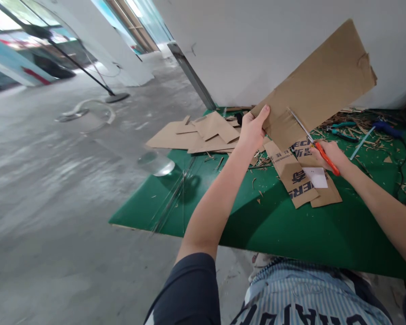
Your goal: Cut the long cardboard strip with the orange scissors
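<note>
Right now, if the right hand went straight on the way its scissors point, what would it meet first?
Most likely the plain cardboard sheet held by the left hand: the blades of the scissors in the right hand already overlap it, though their exact depth is unclear.

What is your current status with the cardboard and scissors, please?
Left-hand grip on the raised cardboard sheet. Right-hand grip on orange-handled scissors, a blade showing across the sheet. Possible obstruction: printed cardboard pieces on the green table below.
</note>
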